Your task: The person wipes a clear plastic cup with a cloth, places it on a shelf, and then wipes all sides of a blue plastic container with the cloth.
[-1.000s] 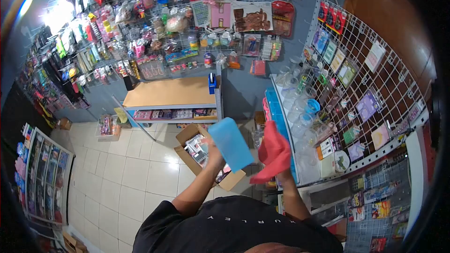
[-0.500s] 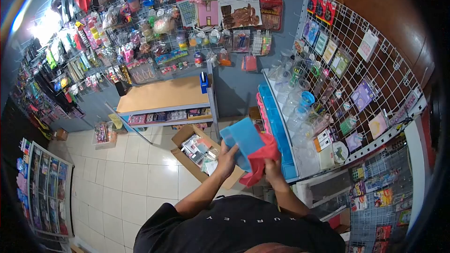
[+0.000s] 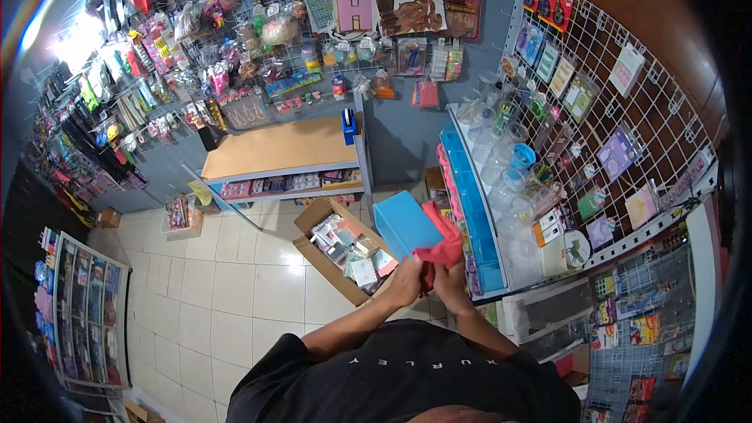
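I hold a light blue plastic box point(image 3: 403, 223) in front of my chest, above the floor. My left hand point(image 3: 406, 282) grips its near lower edge. My right hand point(image 3: 452, 280) clutches a red cloth point(image 3: 441, 244) pressed against the box's right side. Both hands sit close together, almost touching, and part of the cloth is bunched between them.
An open cardboard box point(image 3: 319, 215) of packaged goods lies on the tiled floor below my hands. A shelf point(image 3: 478, 211) with blue bins and clear jars stands right. A wooden-topped table point(image 3: 282, 149) is ahead, and wire grids point(image 3: 627, 94) hung with merchandise line the walls.
The blue box dropped lower and closer to my body. My right hand brought the red cloth from the right onto the box, and both hands have come together.
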### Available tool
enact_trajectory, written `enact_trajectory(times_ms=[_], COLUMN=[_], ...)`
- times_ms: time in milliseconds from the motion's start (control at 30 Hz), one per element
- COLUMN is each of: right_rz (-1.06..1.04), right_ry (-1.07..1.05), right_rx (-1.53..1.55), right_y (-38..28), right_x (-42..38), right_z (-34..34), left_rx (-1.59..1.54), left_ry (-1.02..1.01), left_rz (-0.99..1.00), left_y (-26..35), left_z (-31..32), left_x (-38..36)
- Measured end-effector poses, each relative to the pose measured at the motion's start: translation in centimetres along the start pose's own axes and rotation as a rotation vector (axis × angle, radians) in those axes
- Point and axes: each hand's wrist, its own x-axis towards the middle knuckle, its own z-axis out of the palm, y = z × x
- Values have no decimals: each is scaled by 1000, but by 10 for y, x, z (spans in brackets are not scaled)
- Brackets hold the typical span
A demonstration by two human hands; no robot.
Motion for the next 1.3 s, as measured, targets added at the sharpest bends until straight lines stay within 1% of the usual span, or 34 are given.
enact_trajectory(times_ms=[33,67,100,167,200,267,300,367,400,467,533,567,667,700,733,767,800,867,900,933,967,1000,1033,1067,1100,1133,1200,1267,1300], right_rz=[-32,-191,-248,-364,-364,-355,-352,-381,-395,-253,-111,-127,-152,-70,-72,-72,-104,-164,-248,-334,-354,-374,-328,-287,-289,-283,-281,-278,-280], right_ry=[-20,12,13,12,7,-80,-123,-59,-27,-56,-67,-78,-78,-19,-17,-14,-62,-157,-184,-212,-207,-202,-164,-126,-119,-116,-78,-48,-31], right_rx=[23,-94,-182,-356,-367,-399,-415,-409,-405,-310,-230,-195,-88,-12,-44,-76,-61,-28,-68,-109,-149,-190,-229,-268,-292,-316,-398,-418,-428], right_y=[-5,-4,-6,-10,-15,-14,-13,-2,5,15,17,22,51,69,70,72,65,35,14,-10,-15,-21,-20,-18,-14,-8,0,1,2], right_x=[5,10,12,18,19,20,21,21,20,19,16,17,18,14,11,9,9,11,11,11,10,9,7,8,9,7,3,2,4], right_z=[3,2,0,-4,-6,-15,-19,-19,-19,-22,-27,-33,-61,-71,-79,-84,-82,-66,-51,-33,-27,-20,-18,-17,-18,-23,-29,-33,-35], left_rx=[-217,-436,-579,-682,-721,-795,-826,-885,-884,-884,-896,-903,-925,-933,-953,-915,-876,-811,-787,-719,-651,-599,-549,-455,-358,-329,-318,-137,-46], left_ry=[76,153,175,184,206,247,243,235,260,310,334,348,430,458,502,513,525,510,483,417,353,351,350,290,227,232,335,244,197], left_rz=[68,129,77,20,4,-23,1,47,27,-10,-91,-130,-27,10,9,4,-5,-48,-80,-88,-94,-87,-78,-117,-149,-116,59,-6,-35], left_y=[4,8,19,30,31,31,26,13,12,8,25,31,17,17,26,26,25,21,16,-12,-39,-27,-6,9,23,29,35,14,16], left_z=[8,14,12,3,-1,-8,-10,-16,-17,-17,-19,-22,-47,-53,-54,-53,-52,-42,-29,-20,-15,-4,9,6,3,8,27,11,6], left_x=[2,3,6,8,9,13,16,21,22,22,15,11,12,10,8,9,10,9,10,16,22,17,7,3,-1,-4,-3,-5,-6])
